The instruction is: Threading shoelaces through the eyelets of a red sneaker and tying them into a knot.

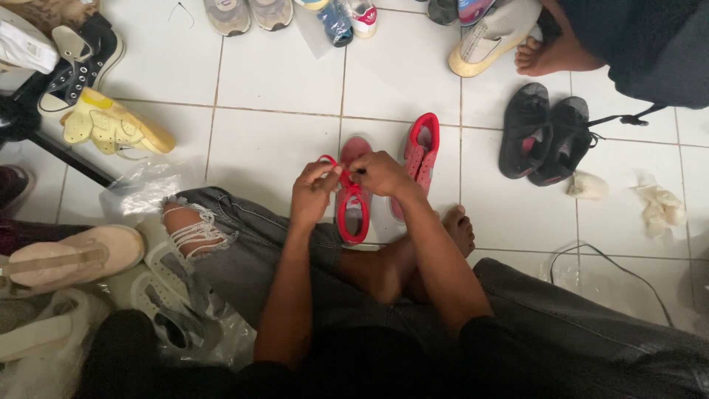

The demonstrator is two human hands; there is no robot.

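In the middle of the frame, a red shoe (353, 198) sits on the white tile floor (281, 89), right under both hands. The left hand (314, 193) pinches the red lace (332, 164) and so does the right hand (382, 174), fingers closed on it. The hands cover the shoe's top. Its twin, the other red shoe (421, 155), lies just beside, to the right, partly hidden by the right arm.

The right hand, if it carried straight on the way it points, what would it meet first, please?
The right hand points leftward at the red lace, pinched there with the left hand; past the lace, it would probably meet those left fingers first.
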